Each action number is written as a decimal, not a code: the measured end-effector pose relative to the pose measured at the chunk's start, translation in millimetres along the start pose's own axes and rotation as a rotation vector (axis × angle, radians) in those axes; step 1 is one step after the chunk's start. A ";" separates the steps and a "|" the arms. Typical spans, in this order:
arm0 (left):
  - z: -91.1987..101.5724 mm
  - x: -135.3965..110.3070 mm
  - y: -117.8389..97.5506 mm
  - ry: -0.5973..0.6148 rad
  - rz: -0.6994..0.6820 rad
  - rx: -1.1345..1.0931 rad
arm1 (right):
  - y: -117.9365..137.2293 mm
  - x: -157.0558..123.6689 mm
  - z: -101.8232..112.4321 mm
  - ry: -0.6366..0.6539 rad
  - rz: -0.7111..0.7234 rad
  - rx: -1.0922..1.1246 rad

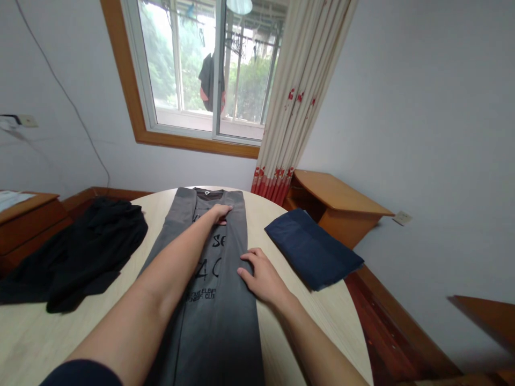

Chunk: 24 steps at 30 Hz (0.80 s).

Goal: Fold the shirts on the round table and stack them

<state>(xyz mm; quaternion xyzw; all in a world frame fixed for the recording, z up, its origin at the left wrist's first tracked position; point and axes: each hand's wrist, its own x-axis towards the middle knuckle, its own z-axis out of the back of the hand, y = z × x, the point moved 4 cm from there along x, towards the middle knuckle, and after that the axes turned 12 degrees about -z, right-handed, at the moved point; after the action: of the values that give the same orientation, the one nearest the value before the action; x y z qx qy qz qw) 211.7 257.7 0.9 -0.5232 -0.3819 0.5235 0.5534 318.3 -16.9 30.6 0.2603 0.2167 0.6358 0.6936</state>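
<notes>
A grey T-shirt (237, 311) with black lettering lies lengthwise on the round table, its collar at the far end. Both of its sides are folded inward, leaving a strip of the print showing between them. My left hand (220, 213) reaches across the shirt and grips the inner edge of the right-hand fold, just below the collar; its fingers are partly hidden. Lower down, my right hand (261, 276) rests on the shirt's right edge, thumb and fingers apart.
A folded dark navy garment (314, 249) lies at the table's right side. Black clothing (100, 241) is heaped at the left edge of the pale table (322, 332). Behind stand a wooden desk (341, 193), a curtain (298, 96) and a window.
</notes>
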 end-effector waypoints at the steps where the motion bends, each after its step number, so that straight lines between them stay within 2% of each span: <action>1: 2.0 6.2 -3.5 -0.026 -0.017 0.073 | 0.3 -0.3 0.2 0.005 -0.003 -0.004; 4: 4.0 26.4 -14.7 -0.101 -0.091 0.220 | 1.4 -1.0 0.3 0.021 -0.006 -0.027; 7: 0.7 44.2 -21.1 -0.154 -0.191 0.275 | 1.5 -0.9 -0.4 0.037 -0.011 -0.055; 15: -12.8 70.0 -19.3 -0.155 -0.372 0.105 | -5.9 3.6 -4.8 0.058 -0.017 -0.064; 19: -13.8 77.2 -16.4 -0.154 -0.371 -0.040 | -8.3 4.3 -5.8 0.065 -0.014 -0.073; 24: -14.2 81.0 -15.2 -0.079 -0.297 -0.151 | -5.8 3.7 -4.7 0.086 -0.037 -0.094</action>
<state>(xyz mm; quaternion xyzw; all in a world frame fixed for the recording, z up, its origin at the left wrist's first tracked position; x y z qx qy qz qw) 241.2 335.9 3.3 -0.4802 -0.5147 0.4258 0.5685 320.1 -13.2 23.4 0.1960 0.2209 0.6430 0.7066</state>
